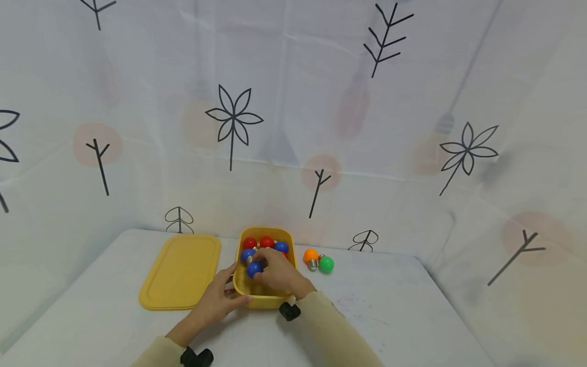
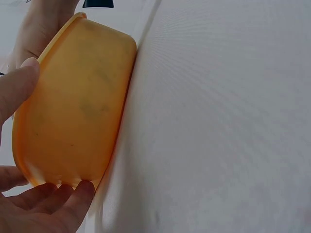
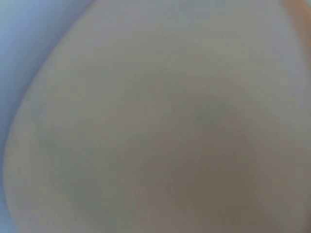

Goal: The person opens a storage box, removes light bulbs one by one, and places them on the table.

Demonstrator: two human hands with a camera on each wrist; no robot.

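Note:
Toy light bulbs, red and blue, lie in a yellow plastic box at the middle of the table. My left hand grips the box's near left corner, thumb at the front and fingers along the left side. In the left wrist view, fingertips press the box wall. My right hand reaches inside from the right and pinches a blue bulb between thumb and fingers. Another blue bulb lies just beyond it. A blurred, pale surface fills most of the right wrist view.
Left of the box lies a flat yellow lid. An orange bulb and a green bulb are on the white table to the right. A patterned white cloth hangs behind.

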